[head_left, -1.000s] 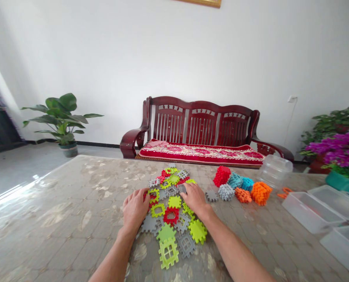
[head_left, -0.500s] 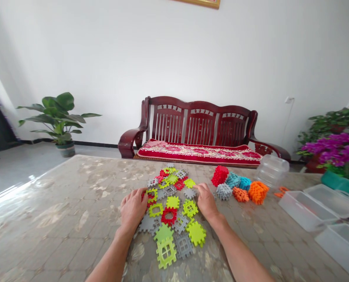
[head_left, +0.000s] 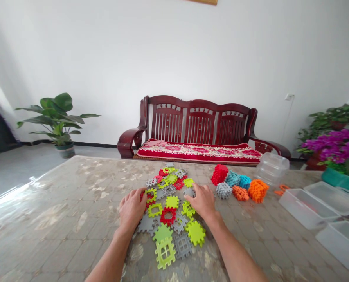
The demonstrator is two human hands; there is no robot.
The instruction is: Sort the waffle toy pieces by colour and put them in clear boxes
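Notched flat plastic tiles (head_left: 171,202): red, lime, grey.
Left hand (head_left: 132,207): grip I can't tell; right hand (head_left: 203,202): fingers wide at grey tile (head_left: 189,191).

The tiles (head_left: 172,202) run near to far along the middle of the table (head_left: 74,235), some overlapping. The left hand (head_left: 133,206) is at their left edge, the right hand (head_left: 204,201) at their right. Farther right I see the blocks (head_left: 234,179) bunched together, the jar (head_left: 272,169) behind them, then the boxes (head_left: 308,214). Beyond the table stands the bench (head_left: 200,105), a mat (head_left: 200,151) on its seat; the plant (head_left: 58,117) is far left, the flowers (head_left: 335,145) right.
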